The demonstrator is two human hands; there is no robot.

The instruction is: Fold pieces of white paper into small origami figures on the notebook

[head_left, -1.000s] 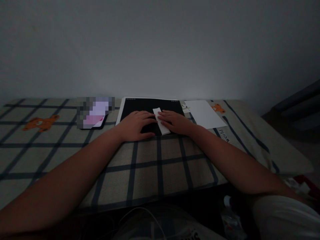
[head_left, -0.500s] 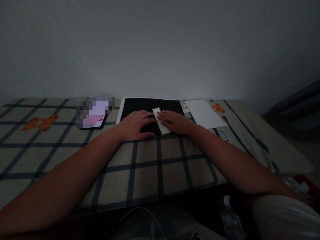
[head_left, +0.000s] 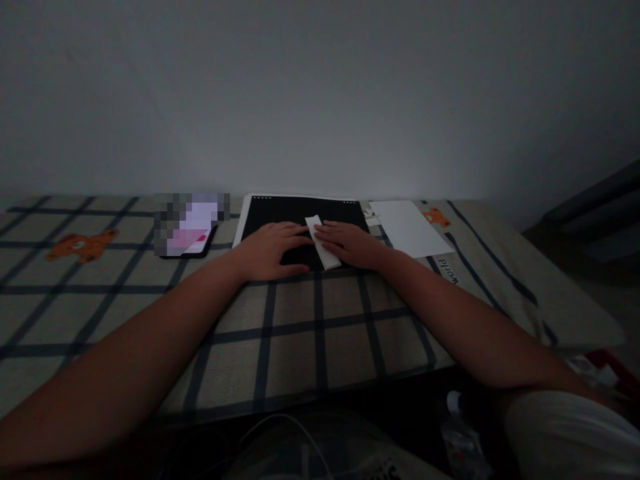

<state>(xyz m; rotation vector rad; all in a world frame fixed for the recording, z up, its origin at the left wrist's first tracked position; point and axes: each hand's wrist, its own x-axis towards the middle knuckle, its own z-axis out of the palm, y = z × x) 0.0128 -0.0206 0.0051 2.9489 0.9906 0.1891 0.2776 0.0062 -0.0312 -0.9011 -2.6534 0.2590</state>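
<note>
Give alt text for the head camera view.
A bare right hand rests on a narrow white paper strip over a flat black rectangular pad, a bare left hand at the strip's left edge. Pale checked cloth lies beneath.

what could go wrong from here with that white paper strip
The strip might skew or crease if the right hand and left hand, fingers spread at its sides, press unevenly.

Its near end lies close to the black board's front edge, so it could slip off.

The loose white sheet beside the right wrist might get brushed aside.
</note>
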